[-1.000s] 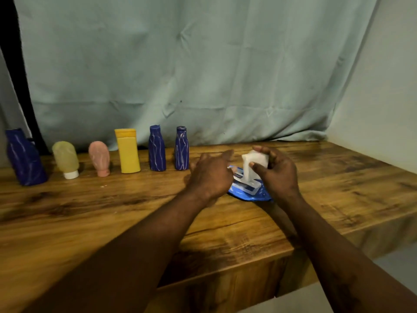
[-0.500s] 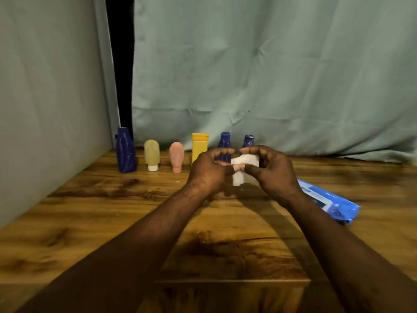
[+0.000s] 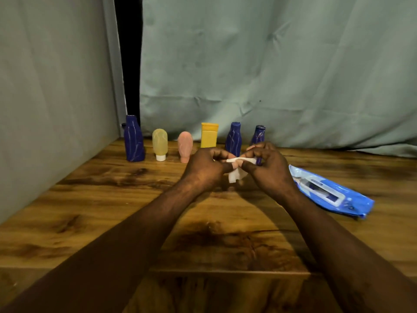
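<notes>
Two hands are being held close together above the middle of the bench (image 3: 108,213), and a white wipe (image 3: 235,175) is being pinched between them. The left hand (image 3: 204,170) is being kept curled, its thumb and fingertips nipping the wipe's top edge on the left. The right hand (image 3: 268,171) is being kept curled likewise on the right of that edge. The wipe is being held clear of the wood, with its lower part hanging loose below the fingers, probably so that it can be pulled open from its folds before use. A blue pack (image 3: 329,193) is being left lying flat at the right, near the right wrist, where another sheet could be drawn easily. Six bottles (image 3: 209,136) are being kept standing in a row at the far edge, just in front of the curtain (image 3: 270,64). They are being kept apart from one another, and are judged to be what the wipe is being readied for.
</notes>
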